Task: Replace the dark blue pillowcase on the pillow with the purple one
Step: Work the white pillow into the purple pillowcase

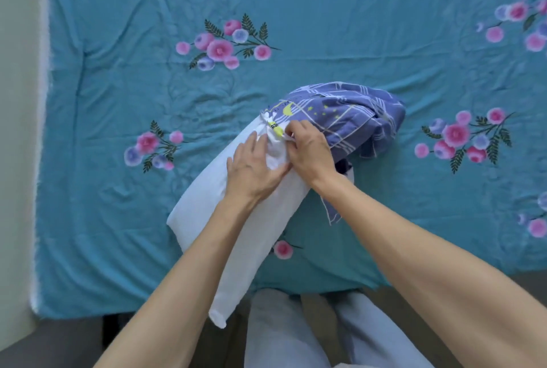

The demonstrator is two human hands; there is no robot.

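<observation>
A white pillow (201, 213) lies slantwise on the bed, its near end hanging over the bed's front edge. A purple pillowcase (352, 113) with pale checks, yellow stars and a moon is bunched over the pillow's far end. My right hand (307, 148) pinches the pillowcase's hem where it meets the white pillow. My left hand (254, 166) rests flat on the pillow just beside that hem, fingers straight. A loose corner of purple cloth sticks out under my right wrist. No dark blue pillowcase shows.
The bed is covered by a teal sheet (266, 12) printed with pink and blue flowers. A pale wall (17, 101) runs along the left. The bed's front edge is near my legs (281, 335), with dark floor below.
</observation>
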